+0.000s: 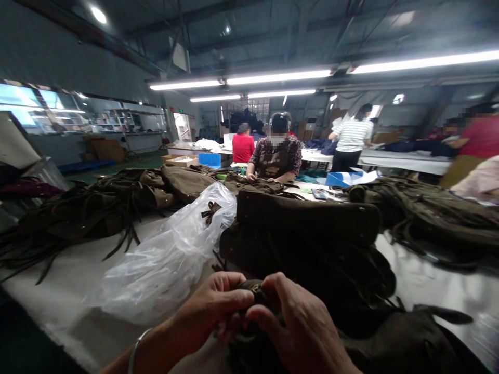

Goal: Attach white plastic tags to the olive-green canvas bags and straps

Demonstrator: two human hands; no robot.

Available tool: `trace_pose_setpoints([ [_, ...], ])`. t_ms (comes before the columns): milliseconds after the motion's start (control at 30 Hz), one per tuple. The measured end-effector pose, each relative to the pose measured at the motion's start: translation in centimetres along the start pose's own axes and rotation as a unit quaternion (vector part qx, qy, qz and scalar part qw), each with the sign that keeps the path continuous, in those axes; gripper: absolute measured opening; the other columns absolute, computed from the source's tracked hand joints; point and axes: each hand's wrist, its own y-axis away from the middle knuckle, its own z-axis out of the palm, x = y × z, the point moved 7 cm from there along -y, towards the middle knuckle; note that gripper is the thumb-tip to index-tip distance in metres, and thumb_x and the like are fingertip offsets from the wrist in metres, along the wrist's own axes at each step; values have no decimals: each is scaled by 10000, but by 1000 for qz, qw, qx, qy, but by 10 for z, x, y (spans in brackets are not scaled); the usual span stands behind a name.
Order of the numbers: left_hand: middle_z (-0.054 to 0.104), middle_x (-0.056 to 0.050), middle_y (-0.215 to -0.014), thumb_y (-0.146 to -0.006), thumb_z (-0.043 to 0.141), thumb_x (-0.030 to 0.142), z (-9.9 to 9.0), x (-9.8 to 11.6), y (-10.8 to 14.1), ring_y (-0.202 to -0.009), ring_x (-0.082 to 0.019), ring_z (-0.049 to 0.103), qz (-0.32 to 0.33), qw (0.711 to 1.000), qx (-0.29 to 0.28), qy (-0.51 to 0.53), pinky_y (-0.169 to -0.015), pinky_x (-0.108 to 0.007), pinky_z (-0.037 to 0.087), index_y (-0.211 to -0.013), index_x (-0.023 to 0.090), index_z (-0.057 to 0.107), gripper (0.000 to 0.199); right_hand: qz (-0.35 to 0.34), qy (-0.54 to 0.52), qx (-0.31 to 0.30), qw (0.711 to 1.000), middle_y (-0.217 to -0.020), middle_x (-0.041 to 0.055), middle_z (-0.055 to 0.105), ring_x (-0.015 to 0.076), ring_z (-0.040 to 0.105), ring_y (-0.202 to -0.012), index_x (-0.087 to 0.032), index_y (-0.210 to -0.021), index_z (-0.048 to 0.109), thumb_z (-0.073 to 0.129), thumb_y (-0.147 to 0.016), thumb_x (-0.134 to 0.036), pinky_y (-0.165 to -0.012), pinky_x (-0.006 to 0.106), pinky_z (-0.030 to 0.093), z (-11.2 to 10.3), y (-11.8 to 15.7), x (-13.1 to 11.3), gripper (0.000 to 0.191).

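At the bottom centre, my left hand (pixel 212 306) pinches the edge of a dark olive fabric piece (pixel 249 340) between thumb and fingers. My right hand (pixel 298 317) grips the same piece from the other side, its fingers curled. Between my fingertips a small brass-coloured metal part (pixel 256 290) shows on the fabric. Just beyond my hands lies a stack of folded dark olive fabric items (pixel 307 218). To the left of the stack, a clear plastic bag (pixel 167 259) has a small dark strap bundle (pixel 211 212) on it.
More olive items with dangling straps lie at the left (pixel 97 202) and right (pixel 436 223) of the white table (pixel 50 306). Across it a person in a patterned top (pixel 276 150) works. Blue bins (pixel 209 160), a cardboard box (pixel 179 160) and other people are farther back.
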Motion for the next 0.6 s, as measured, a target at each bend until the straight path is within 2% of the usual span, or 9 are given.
trace_pose_setpoints([
  [67, 562, 26, -571, -840, 718, 478, 5, -4, 3, -356, -34, 367, 1, 999, -3, -43, -316, -135, 253, -785, 150, 569, 364, 44, -48, -60, 996, -866, 37, 684, 192, 657, -753, -202, -976, 550, 583, -963, -331, -634, 263, 423, 3, 2, 2, 134],
  [133, 522, 44, -556, -876, 676, 517, 9, -8, 7, -368, -31, 342, 0, 996, -12, -92, -330, -135, 253, -796, 151, 567, 391, 79, -87, -96, 988, -885, 25, 692, 170, 651, -764, -200, -977, 556, 581, -937, -219, -644, 243, 415, -2, 4, 3, 51],
  [233, 483, 59, -541, -905, 647, 528, 14, -10, 12, -386, -23, 326, 0, 990, -25, -140, -356, -126, 245, -810, 150, 588, 395, 92, -99, -126, 983, -841, 6, 681, 138, 618, -713, -202, -954, 573, 533, -956, -244, -597, 225, 365, -23, 6, -3, 58],
  [300, 491, 59, -530, -877, 682, 537, 14, -9, 15, -389, -29, 354, -6, 992, -6, -130, -357, -124, 259, -836, 163, 622, 381, 68, -65, -142, 985, -768, -6, 648, 114, 561, -640, -196, -910, 572, 499, -971, -292, -547, 226, 307, -42, 3, -13, 135],
  [367, 579, 33, -576, -791, 759, 565, 12, -6, 17, -428, -70, 479, -13, 994, 45, -95, -367, -141, 359, -905, 197, 664, 397, 42, -23, -152, 987, -647, -30, 565, 84, 453, -535, -185, -823, 548, 495, -967, -331, -492, 231, 232, -63, -5, -23, 212],
  [467, 740, -26, -805, -638, 856, 590, 7, 3, 24, -655, -201, 701, 2, 991, 122, -52, -508, -249, 586, -1042, 262, 702, 543, 42, -38, -189, 980, -575, -57, 485, 54, 386, -478, -177, -749, 543, 532, -952, -354, -445, 205, 192, -87, -20, -29, 269],
  [533, 775, -37, -937, -671, 826, 606, 2, 11, 32, -769, -258, 748, 48, 986, 143, -72, -590, -313, 644, -1105, 301, 707, 544, 71, -91, -235, 965, -602, -60, 520, 51, 441, -494, -180, -776, 594, 548, -949, -361, -435, 167, 231, -96, -26, -28, 255],
  [600, 785, -29, -974, -784, 744, 584, -3, 19, 42, -773, -272, 760, 106, 975, 144, -133, -583, -334, 656, -1170, 337, 694, 461, 99, -127, -268, 950, -636, -58, 557, 55, 479, -520, -179, -819, 636, 562, -945, -367, -443, 145, 281, -102, -27, -23, 238],
])
